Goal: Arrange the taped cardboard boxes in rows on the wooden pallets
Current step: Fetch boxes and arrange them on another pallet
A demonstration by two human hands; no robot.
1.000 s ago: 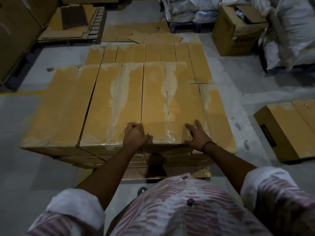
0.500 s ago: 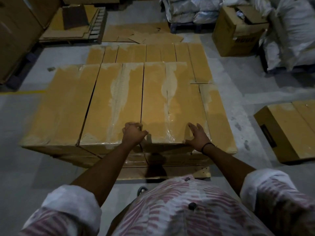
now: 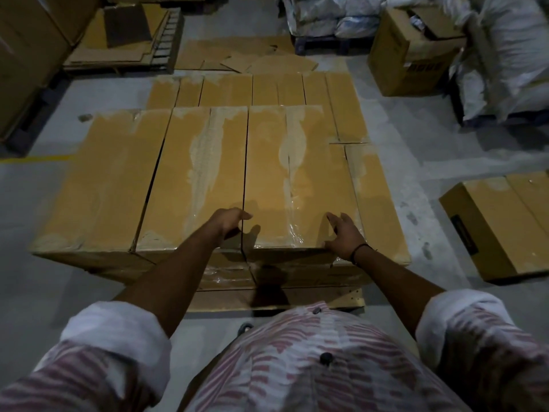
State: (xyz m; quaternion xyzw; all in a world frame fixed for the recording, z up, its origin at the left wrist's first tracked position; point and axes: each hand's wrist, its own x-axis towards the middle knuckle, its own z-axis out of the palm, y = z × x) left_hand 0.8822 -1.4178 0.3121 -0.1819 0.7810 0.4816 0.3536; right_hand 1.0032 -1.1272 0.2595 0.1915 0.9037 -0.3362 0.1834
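Grasping nothing, our left hand (image 3: 230, 221) and right hand (image 3: 344, 236) flank the long, tan taped cardboard box (image 3: 285, 179), its tape glossy and wrinkled.

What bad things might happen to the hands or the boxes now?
Fingers might get pinched: the left hand is right at the narrow gap between two top boxes. The top box under the right hand sits beside a lower box, so a hard push might slide it off that step. Its tape looks wrinkled and split along the seam, so the flaps might pop open.
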